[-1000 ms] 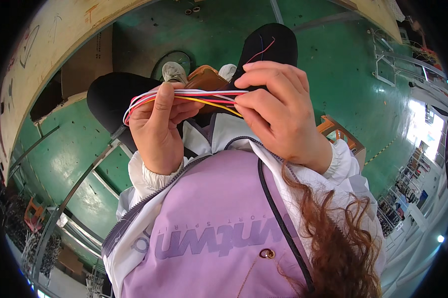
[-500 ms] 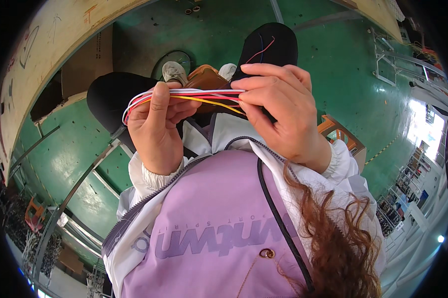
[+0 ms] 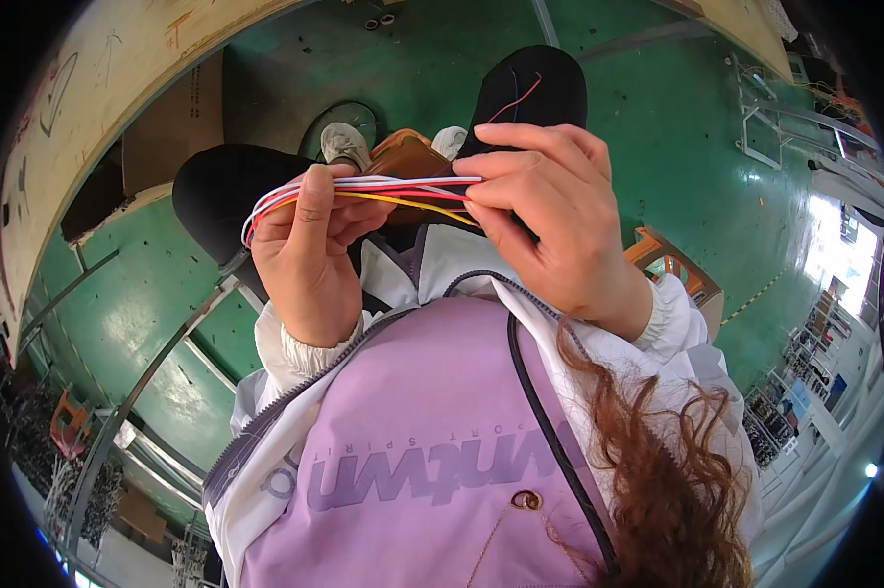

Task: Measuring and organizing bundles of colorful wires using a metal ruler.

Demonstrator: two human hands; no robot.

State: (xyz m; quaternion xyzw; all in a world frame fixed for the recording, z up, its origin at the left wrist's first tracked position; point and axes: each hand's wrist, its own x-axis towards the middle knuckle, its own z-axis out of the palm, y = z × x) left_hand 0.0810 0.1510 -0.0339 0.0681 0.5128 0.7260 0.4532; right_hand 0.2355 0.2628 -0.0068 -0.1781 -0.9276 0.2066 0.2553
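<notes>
My left hand (image 3: 310,250) and my right hand (image 3: 549,211) hold a bundle of thin coloured wires (image 3: 393,191) stretched level between them, just in front of my chest. The strands are white, red, yellow and orange. The bundle loops around the outer side of my left hand, whose thumb presses on top of it. My right hand pinches the other end between thumb and fingertips. A loose red wire (image 3: 522,98) lies over my right knee in dark trousers.
Below is a green painted floor (image 3: 657,127) with my two light shoes (image 3: 342,142). A brown wooden stool (image 3: 407,157) sits between my legs. A pale workbench edge (image 3: 109,88) curves at the left, and an orange crate (image 3: 672,265) stands at the right.
Both hands stay on the wire bundle with hardly any movement. My right fingers have shifted slightly along the strands, and the bundle looks a little straighter.
</notes>
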